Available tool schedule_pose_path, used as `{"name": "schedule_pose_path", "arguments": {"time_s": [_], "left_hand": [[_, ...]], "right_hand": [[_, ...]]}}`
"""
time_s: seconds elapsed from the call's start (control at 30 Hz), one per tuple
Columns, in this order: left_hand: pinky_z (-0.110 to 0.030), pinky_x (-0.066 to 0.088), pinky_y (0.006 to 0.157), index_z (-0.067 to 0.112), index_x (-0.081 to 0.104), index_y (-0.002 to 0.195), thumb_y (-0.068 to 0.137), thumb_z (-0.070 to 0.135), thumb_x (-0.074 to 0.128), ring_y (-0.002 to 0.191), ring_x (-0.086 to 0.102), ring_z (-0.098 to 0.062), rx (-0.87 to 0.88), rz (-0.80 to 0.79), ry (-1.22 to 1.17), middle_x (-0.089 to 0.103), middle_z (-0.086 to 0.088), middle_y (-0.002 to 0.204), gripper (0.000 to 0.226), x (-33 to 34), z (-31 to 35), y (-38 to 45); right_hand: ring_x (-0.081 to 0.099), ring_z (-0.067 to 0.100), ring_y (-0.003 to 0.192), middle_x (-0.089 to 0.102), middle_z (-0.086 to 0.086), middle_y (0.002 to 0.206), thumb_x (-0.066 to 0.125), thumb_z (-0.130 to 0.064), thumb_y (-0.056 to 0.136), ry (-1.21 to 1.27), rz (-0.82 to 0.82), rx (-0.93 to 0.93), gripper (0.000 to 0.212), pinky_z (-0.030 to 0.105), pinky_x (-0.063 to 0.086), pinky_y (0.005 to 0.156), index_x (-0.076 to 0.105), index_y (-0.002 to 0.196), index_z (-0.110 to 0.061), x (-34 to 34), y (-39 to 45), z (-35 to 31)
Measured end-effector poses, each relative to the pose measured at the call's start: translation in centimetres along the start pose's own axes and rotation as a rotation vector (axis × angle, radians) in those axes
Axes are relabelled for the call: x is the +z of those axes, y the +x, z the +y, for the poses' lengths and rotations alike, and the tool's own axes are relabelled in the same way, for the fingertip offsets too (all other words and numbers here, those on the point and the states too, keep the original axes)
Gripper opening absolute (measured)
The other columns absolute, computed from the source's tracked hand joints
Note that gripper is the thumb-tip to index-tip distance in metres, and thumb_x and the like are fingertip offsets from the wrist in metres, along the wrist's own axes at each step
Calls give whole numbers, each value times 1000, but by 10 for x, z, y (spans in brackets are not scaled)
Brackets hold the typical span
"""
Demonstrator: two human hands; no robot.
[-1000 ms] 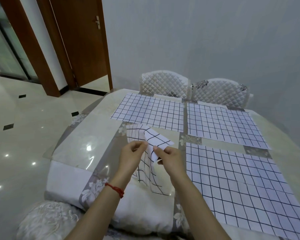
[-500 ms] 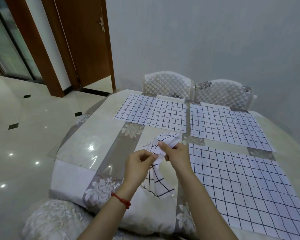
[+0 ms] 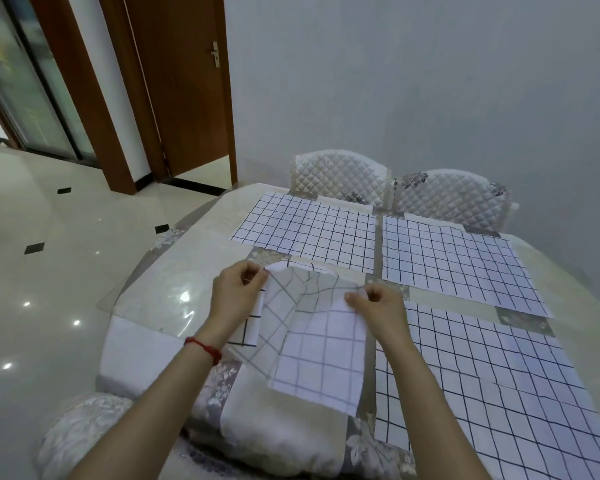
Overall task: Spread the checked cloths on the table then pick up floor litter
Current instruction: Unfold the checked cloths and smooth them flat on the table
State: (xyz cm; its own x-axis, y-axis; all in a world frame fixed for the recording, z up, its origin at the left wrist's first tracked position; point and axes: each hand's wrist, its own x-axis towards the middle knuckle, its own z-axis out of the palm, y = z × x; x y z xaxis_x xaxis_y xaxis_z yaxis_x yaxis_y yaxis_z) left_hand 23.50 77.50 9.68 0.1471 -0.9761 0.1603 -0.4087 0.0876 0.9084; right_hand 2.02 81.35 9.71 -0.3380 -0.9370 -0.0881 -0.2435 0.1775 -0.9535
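- i'm in a home dining room, at a covered counter under a clear sheet.
- two quilted white chairs stand against the plain wall at its far side.
- a brown wooden door with a lever handle stands left.
- glossy pale floor tiles carry small black insets.

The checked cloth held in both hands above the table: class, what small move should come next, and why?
Probably lower the white cloth with dark grid lines flat onto the bare near-left part of the glass-topped table. The left hand and right hand pinch its top corners, it hangs opened out, and three checked cloths already lie flat, leaving that spot uncovered.
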Motion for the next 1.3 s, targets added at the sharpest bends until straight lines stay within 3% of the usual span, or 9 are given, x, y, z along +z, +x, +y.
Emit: {"name": "schedule_pose_path", "arguments": {"time_s": [0.13, 0.33, 0.57, 0.67, 0.77, 0.83, 1.07, 1.23, 1.3], "left_hand": [[-9, 38, 62, 11, 64, 80, 86, 11, 61, 73, 56, -13, 52, -10, 61, 62, 1, 75, 7, -9, -4, 30], [-14, 40, 65, 5, 67, 82, 85, 9, 61, 76, 57, -17, 213, -91, 151, 63, -3, 76, 8, -12, -6, 98], [-37, 52, 81, 3, 67, 87, 85, 14, 62, 84, 62, -24, 352, -142, 179, 69, -12, 87, 12, -29, -4, 190], [-31, 51, 76, 3, 68, 87, 85, 13, 63, 80, 59, -20, 484, -88, 137, 69, -13, 87, 12, -42, 8, 215], [-5, 40, 66, 0, 69, 89, 84, 12, 64, 71, 56, -12, 599, -71, 108, 65, -4, 80, 13, -59, 14, 223], [-4, 40, 65, 1, 69, 86, 82, 13, 66, 69, 56, -11, 645, -72, 102, 64, -3, 78, 13, -69, 9, 221], [-28, 52, 62, 6, 69, 77, 78, 21, 67, 68, 61, -14, 658, -240, 109, 68, -2, 75, 15, -78, -51, 182], [-20, 46, 63, 17, 67, 75, 76, 49, 52, 78, 54, -6, 635, -376, 249, 65, 9, 73, 34, -77, -114, 148], [-16, 41, 64, 20, 65, 73, 78, 49, 47, 79, 51, -5, 653, -412, 330, 65, 10, 71, 34, -75, -137, 133]], "right_hand": [[56, 14, 80, 62, 0, 83, 63, -6, 80, -112, 125, -37, 10, 21, 42, 66, 62, 80, -16, 0, 15, -4], [51, 18, 82, 61, 1, 91, 52, -14, 88, -426, 246, -68, 16, 29, 41, 70, 65, 98, -13, 22, 51, -21], [59, 29, 98, 66, 10, 108, 44, -17, 94, -726, 437, -155, 23, 32, 40, 70, 62, 107, -10, 51, 100, -68], [61, 34, 92, 68, 15, 101, 47, -17, 93, -784, 624, -385, 23, 35, 43, 67, 64, 105, -6, 59, 104, -91], [64, 34, 67, 69, 16, 74, 55, -17, 86, -842, 807, -645, 19, 32, 46, 53, 68, 86, -4, 59, 101, -97], [62, 31, 59, 66, 13, 66, 52, -18, 84, -904, 879, -744, 21, 30, 48, 50, 67, 80, -4, 59, 96, -89], [48, 16, 80, 67, 9, 74, 55, -15, 83, -932, 838, -833, 17, 29, 36, 72, 69, 83, -6, 68, 55, -21], [50, 16, 88, 70, 9, 80, 51, -12, 78, -911, 691, -756, 21, 29, 35, 78, 72, 80, -8, 81, 21, 46], [50, 15, 90, 70, 9, 81, 49, -12, 77, -905, 590, -697, 22, 28, 35, 81, 70, 81, -9, 89, 10, 74]]}}
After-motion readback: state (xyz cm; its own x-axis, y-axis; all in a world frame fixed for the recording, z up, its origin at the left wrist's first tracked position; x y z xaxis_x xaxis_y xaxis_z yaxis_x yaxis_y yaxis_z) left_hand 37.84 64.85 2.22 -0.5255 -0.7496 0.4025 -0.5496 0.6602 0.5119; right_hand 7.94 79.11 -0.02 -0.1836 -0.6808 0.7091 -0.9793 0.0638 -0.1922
